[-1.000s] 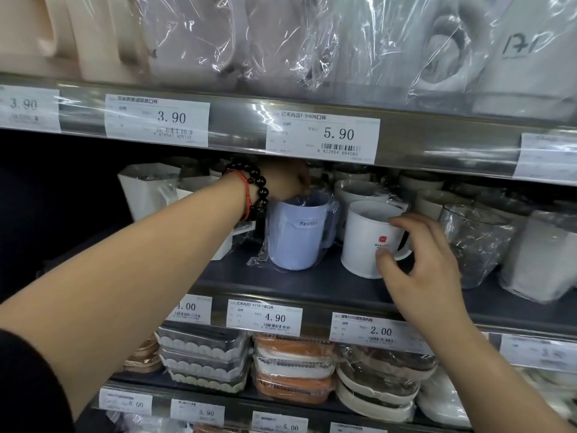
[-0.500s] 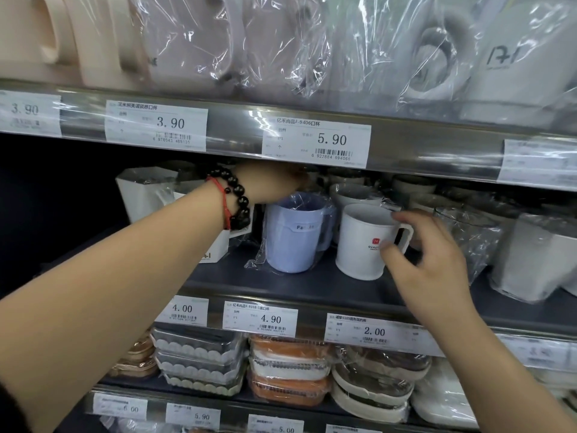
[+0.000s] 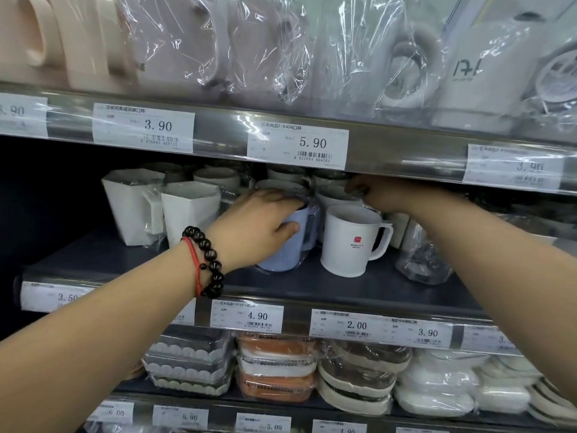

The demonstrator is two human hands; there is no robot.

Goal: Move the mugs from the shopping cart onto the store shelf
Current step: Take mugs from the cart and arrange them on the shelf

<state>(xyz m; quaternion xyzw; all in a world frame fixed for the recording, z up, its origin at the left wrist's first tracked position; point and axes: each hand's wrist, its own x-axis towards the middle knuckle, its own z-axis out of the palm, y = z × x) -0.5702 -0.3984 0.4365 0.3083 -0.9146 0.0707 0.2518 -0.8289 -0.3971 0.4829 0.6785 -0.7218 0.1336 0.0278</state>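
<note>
A light blue mug (image 3: 285,256) in clear plastic wrap stands on the dark middle shelf (image 3: 312,287). My left hand (image 3: 259,221), with a bead bracelet at the wrist, grips it from above, fingers over the rim and thumb on its side. Right beside it stands a white mug (image 3: 351,242) with a red logo, handle to the right, with no hand on it. My right hand (image 3: 382,192) reaches past that mug to the wrapped mugs at the back, just under the upper shelf's rail. Its fingertips are hidden in shadow.
White angular mugs (image 3: 187,210) stand left of the blue mug and wrapped clear cups (image 3: 421,260) to the right. Round mugs fill the back row. The upper shelf rail with price tags (image 3: 298,145) hangs low over both hands. Stacked boxes sit below.
My left hand slid from the blue mug's rim down to grip its side. My right hand let go of the white mug's handle and reached up and back behind it.
</note>
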